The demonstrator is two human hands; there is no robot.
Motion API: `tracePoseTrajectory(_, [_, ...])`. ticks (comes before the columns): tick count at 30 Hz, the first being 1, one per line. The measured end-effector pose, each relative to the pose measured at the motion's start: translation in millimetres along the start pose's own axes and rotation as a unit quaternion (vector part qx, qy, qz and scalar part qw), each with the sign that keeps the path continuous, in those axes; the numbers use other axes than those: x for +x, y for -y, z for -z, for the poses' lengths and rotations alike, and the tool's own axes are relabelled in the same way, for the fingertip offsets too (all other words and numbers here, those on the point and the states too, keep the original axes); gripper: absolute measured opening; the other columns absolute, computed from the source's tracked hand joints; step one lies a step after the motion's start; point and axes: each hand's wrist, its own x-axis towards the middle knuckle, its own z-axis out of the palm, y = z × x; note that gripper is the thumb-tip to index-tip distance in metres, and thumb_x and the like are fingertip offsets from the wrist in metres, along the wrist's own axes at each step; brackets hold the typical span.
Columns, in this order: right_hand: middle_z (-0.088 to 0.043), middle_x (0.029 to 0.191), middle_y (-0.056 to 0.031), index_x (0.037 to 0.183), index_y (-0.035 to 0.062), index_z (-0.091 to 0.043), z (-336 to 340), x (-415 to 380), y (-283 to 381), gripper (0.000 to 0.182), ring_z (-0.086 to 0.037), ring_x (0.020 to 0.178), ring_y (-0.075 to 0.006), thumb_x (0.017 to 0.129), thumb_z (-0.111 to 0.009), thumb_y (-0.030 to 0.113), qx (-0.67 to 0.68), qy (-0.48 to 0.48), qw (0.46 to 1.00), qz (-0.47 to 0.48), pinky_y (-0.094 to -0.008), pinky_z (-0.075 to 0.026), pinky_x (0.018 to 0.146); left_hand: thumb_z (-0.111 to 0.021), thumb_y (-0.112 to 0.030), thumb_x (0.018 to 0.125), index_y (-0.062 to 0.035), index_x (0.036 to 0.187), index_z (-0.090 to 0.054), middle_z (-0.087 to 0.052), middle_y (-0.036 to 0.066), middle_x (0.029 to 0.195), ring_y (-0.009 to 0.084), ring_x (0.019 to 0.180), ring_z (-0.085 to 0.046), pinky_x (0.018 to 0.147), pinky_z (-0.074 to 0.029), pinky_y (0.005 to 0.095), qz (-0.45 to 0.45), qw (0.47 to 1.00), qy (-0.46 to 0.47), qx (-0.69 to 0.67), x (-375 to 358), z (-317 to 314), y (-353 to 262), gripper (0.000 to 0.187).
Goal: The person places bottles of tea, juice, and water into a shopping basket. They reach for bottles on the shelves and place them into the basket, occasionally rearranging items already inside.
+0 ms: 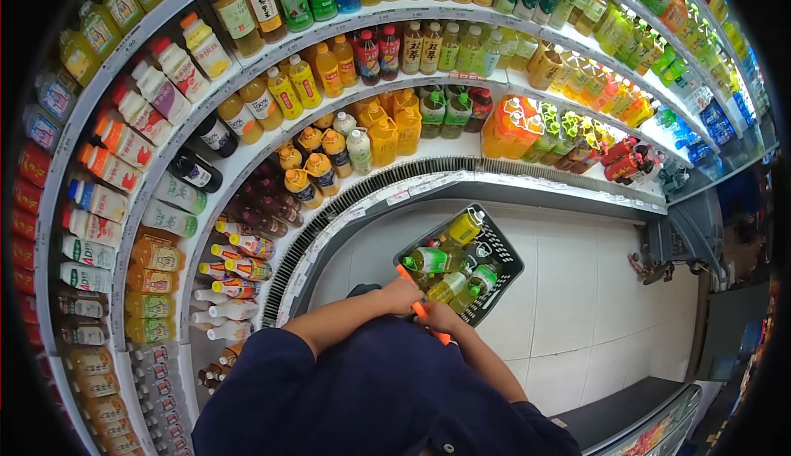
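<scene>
My left hand [401, 295] is closed around the upper part of an orange handle [420, 309] on a black shopping basket [504, 246]. Lower down the same handle, my right hand [440, 318] also grips it. Several drink bottles lie in the basket, tilted at different angles. Among them are a yellow-labelled bottle [465, 227] near the far edge, a green-labelled bottle [428, 260] at the left and another green-labelled bottle [480, 280] at the right. My forearms and the near rim partly hide the basket's close side.
A curved, open drinks cooler [362, 196] with several tiers of bottles wraps around the left and front. Pale tiles make up the floor [577, 291]. Dark equipment [688, 246] stands at the right, and a low dark unit [626, 411] at the lower right.
</scene>
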Motion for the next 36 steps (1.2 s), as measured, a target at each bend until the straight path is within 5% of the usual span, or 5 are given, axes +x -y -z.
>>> tracePoseTrajectory(15, [-0.072, 0.092, -0.0178, 0.096, 0.0087, -0.075, 94, 118, 32, 0.031, -0.069, 0.086, -0.0331, 0.084, -0.066, 0.035, -0.092, 0.051, 0.994, -0.011, -0.0421, -0.053, 0.078, -0.069, -0.037, 0.081, -0.0016, 0.107, -0.069, -0.071, 0.018, 0.101, 0.0345, 0.097, -0.068, 0.086, -0.053, 0.0425, 0.005, 0.963, 0.066, -0.263, 26, 56, 154, 0.044])
tracePoseTrajectory(22, [-0.063, 0.12, -0.0248, 0.125, 0.002, -0.061, 251, 261, 119, 0.051, -0.06, 0.113, -0.0399, 0.085, -0.07, 0.033, -0.138, -0.109, 0.984, 0.006, -0.0459, -0.048, 0.098, -0.068, -0.03, 0.087, 0.0029, 0.126, -0.055, -0.061, 0.027, 0.117, 0.0401, 0.103, -0.063, 0.09, -0.05, 0.0464, 0.28, 0.874, -0.341, -0.202, 57, 257, 319, 0.053])
tracePoseTrajectory(26, [-0.057, 0.122, -0.0247, 0.133, -0.0028, -0.048, 349, 328, 222, 0.056, -0.057, 0.114, -0.0413, 0.085, -0.068, 0.019, -0.094, -0.36, 0.919, 0.13, -0.0463, -0.047, 0.098, -0.068, -0.024, 0.089, 0.0044, 0.139, -0.042, -0.048, 0.028, 0.131, 0.0342, 0.099, -0.064, 0.09, -0.049, 0.0447, 0.258, 0.769, -0.561, -0.167, 64, 361, 364, 0.063])
tracePoseTrajectory(31, [-0.055, 0.124, -0.0234, 0.135, -0.0014, -0.047, 421, 397, 295, 0.055, -0.054, 0.116, -0.0404, 0.086, -0.067, 0.013, -0.05, -0.547, 0.799, 0.244, -0.0451, -0.046, 0.099, -0.07, -0.024, 0.088, 0.007, 0.137, -0.042, -0.049, 0.029, 0.128, 0.0379, 0.098, -0.063, 0.091, -0.048, 0.047, 0.261, 0.743, -0.605, -0.116, 85, 408, 391, 0.064])
tracePoseTrajectory(36, [-0.056, 0.121, -0.0217, 0.124, 0.0007, -0.053, 452, 423, 319, 0.045, -0.058, 0.11, -0.0396, 0.083, -0.068, 0.011, -0.059, -0.477, 0.847, 0.226, -0.0463, -0.049, 0.095, -0.073, -0.023, 0.085, 0.0057, 0.127, -0.052, -0.056, 0.029, 0.12, 0.0441, 0.101, -0.06, 0.093, -0.045, 0.0505, 0.247, 0.744, -0.617, -0.071, 98, 425, 407, 0.055])
